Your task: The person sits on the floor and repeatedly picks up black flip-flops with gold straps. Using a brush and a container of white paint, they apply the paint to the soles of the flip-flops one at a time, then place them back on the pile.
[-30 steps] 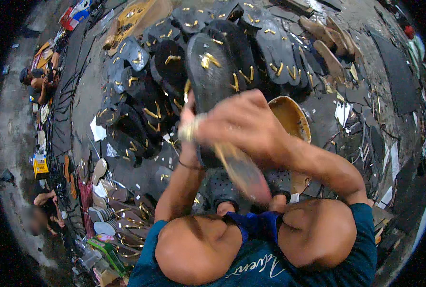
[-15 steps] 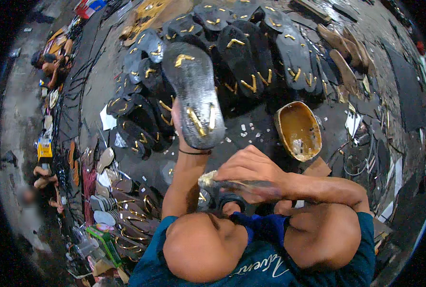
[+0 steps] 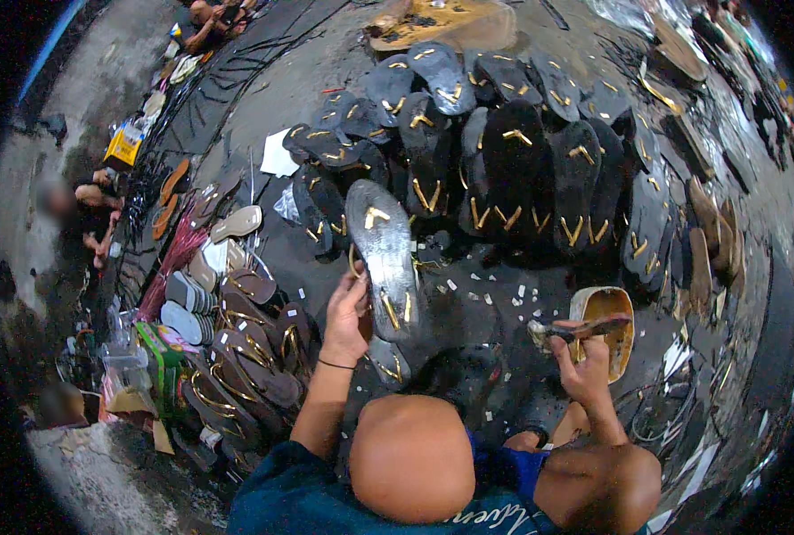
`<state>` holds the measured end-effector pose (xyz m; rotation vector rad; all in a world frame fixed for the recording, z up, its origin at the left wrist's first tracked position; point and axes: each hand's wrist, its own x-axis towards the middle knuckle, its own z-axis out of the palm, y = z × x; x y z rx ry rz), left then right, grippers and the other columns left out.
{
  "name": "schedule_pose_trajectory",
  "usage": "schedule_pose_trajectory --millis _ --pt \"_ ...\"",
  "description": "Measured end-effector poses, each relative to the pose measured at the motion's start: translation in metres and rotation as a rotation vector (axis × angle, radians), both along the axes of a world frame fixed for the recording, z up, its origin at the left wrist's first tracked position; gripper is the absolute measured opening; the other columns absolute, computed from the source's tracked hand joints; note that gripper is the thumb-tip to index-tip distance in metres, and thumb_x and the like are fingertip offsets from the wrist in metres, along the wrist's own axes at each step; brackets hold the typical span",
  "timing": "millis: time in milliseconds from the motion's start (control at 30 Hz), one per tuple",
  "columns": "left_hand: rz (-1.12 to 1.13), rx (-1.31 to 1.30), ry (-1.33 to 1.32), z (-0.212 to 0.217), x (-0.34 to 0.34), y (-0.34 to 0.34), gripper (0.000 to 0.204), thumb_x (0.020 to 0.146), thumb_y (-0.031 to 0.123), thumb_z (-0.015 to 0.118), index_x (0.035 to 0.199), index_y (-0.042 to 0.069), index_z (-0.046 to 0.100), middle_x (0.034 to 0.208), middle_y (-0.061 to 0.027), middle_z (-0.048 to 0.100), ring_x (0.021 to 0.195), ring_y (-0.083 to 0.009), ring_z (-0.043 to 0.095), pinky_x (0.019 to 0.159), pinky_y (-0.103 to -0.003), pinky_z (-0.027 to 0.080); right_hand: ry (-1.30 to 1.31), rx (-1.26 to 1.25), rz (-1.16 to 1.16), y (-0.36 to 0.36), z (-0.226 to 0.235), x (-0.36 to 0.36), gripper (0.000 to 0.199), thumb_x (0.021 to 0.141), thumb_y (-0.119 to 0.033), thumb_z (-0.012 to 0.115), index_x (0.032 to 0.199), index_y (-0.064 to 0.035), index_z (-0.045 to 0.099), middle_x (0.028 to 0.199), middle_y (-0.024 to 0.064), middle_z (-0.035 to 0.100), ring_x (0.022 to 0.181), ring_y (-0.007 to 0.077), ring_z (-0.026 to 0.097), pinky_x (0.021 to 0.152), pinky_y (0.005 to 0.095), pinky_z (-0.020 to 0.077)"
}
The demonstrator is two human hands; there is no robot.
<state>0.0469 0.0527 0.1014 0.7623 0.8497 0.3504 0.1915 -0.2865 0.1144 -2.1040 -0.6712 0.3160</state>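
My left hand (image 3: 345, 319) grips a dark sandal sole (image 3: 384, 259) by its left edge. That sole's upturned face looks wet and shiny, and gold strap ends lie folded on it. Below it shows part of another dark sole (image 3: 386, 361) with gold strap ends. My right hand (image 3: 586, 370) is closed round the dark handle of a brush (image 3: 604, 326). The brush is over an oblong tub (image 3: 627, 358) with a crusted pale rim and amber-brown inside. Its pale, clotted bristle end points left, past the tub's left rim.
Several black soles with gold strap ends (image 3: 517, 169) stand in rows ahead. Brown sandals (image 3: 254, 357) are piled at the left, with grey-and-white soles (image 3: 188, 303) nearby. Pale scraps (image 3: 477, 299) dot the floor. Another person (image 3: 98, 209) sits at the far left.
My right hand has moved right with the brush, from near the sole to over the tub. The sole in my left hand appears lower in view. The whole view has shifted and turned.
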Motion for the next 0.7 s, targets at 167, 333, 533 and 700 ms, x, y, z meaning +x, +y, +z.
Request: schedule_pose_trajectory --millis 167,333,533,700 --pt "-0.025 0.210 -0.041 -0.012 0.031 0.056 0.040 0.099 0.012 0.050 0.137 0.002 0.046 0.124 -0.0077 0.061 0.111 -0.0176 0.060 0.095 -0.031 0.047 0.066 -0.088 -0.064 -0.006 -0.018 -0.008 0.019 0.089 -0.015 0.066 0.104 -0.0026 0.066 0.092 0.0113 0.065 0.086 0.0203 0.062 0.079 0.0329 0.0467" --pt "0.023 0.339 -0.108 -0.058 0.088 0.133 0.046 0.098 0.020 0.056 0.138 0.000 0.045 0.132 -0.0114 0.056 0.118 -0.0224 0.056 0.100 -0.036 0.045 0.101 -0.107 -0.058 0.013 -0.003 -0.011 0.021 0.086 -0.018 0.068 0.104 -0.0066 0.067 0.100 0.0148 0.065 0.094 0.0312 0.061 0.085 0.0394 0.0457" --pt "-0.009 0.661 0.033 -0.055 0.101 0.111 0.040 0.097 0.021 0.059 0.130 0.000 0.055 0.119 -0.0112 0.063 0.113 -0.0180 0.057 0.095 -0.033 0.047 0.147 -0.033 -0.312 -0.022 -0.015 -0.003 0.023 0.091 -0.019 0.064 0.108 -0.0043 0.065 0.104 0.0132 0.067 0.096 0.0271 0.063 0.087 0.0369 0.0469" --pt "-0.108 1.503 0.757 -0.079 -0.031 0.024 0.068 0.091 0.033 0.066 0.137 -0.008 0.039 0.141 -0.0275 0.042 0.131 -0.0372 0.042 0.109 -0.043 0.033 0.007 -0.157 -0.640 -0.075 -0.014 0.029 0.023 0.092 -0.024 0.064 0.107 -0.0073 0.068 0.098 0.0128 0.068 0.091 0.0244 0.064 0.082 0.0360 0.0471"
